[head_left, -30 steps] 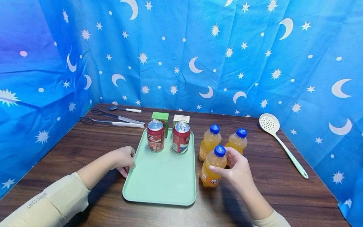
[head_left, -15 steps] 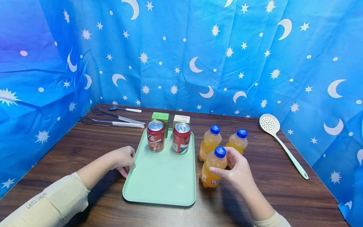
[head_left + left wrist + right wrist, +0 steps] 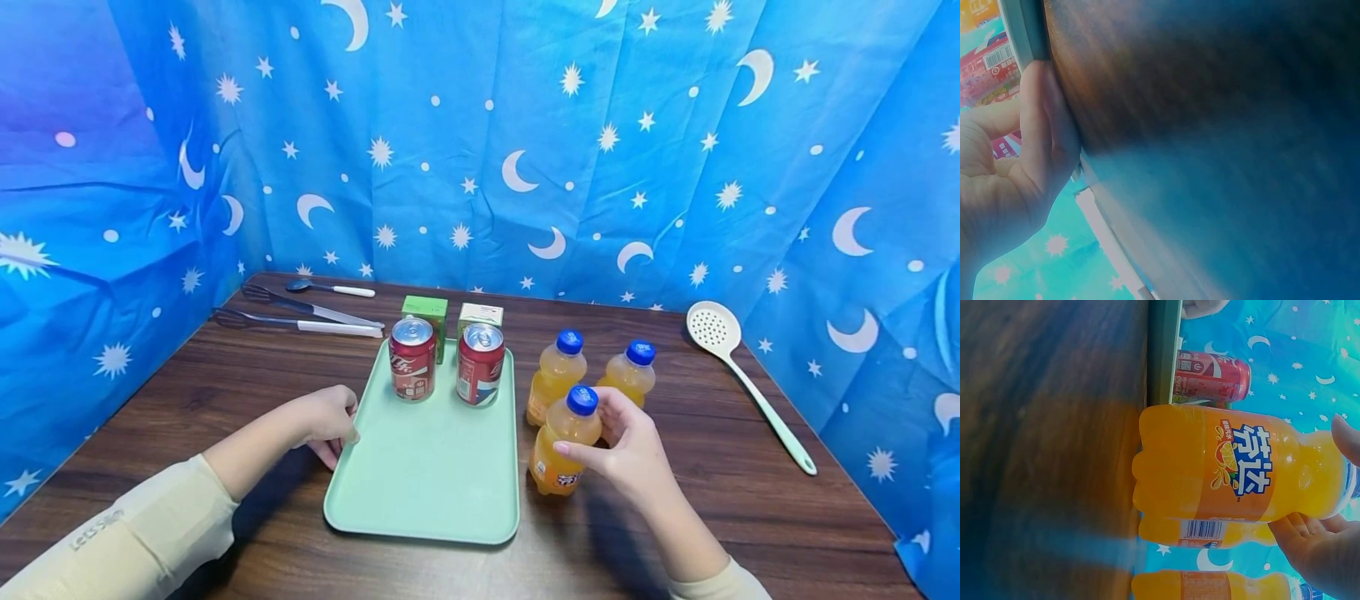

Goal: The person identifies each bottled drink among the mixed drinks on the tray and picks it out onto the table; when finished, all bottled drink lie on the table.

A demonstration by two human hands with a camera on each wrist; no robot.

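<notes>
My right hand (image 3: 630, 446) holds a bottle of orange soda (image 3: 561, 454) with a blue cap, thumb on one side and fingers round the other. The bottle stands upright on the table, just right of a pale green tray (image 3: 420, 475). In the right wrist view its orange label (image 3: 1241, 462) shows fully. At the tray's left edge my left hand (image 3: 326, 423) pinches the rim. Two red soda cans (image 3: 412, 367) (image 3: 480, 371) stand on the far part of the tray. Two more orange soda bottles (image 3: 557, 379) (image 3: 628, 375) stand behind the held one.
A green carton (image 3: 426, 307) and a white carton (image 3: 480, 313) stand behind the cans, partly hidden. Kitchen utensils with pale handles (image 3: 341, 328) lie at the back left. A cream skimmer (image 3: 712, 327) lies at the right. A blue star-patterned cloth (image 3: 450, 150) surrounds the table.
</notes>
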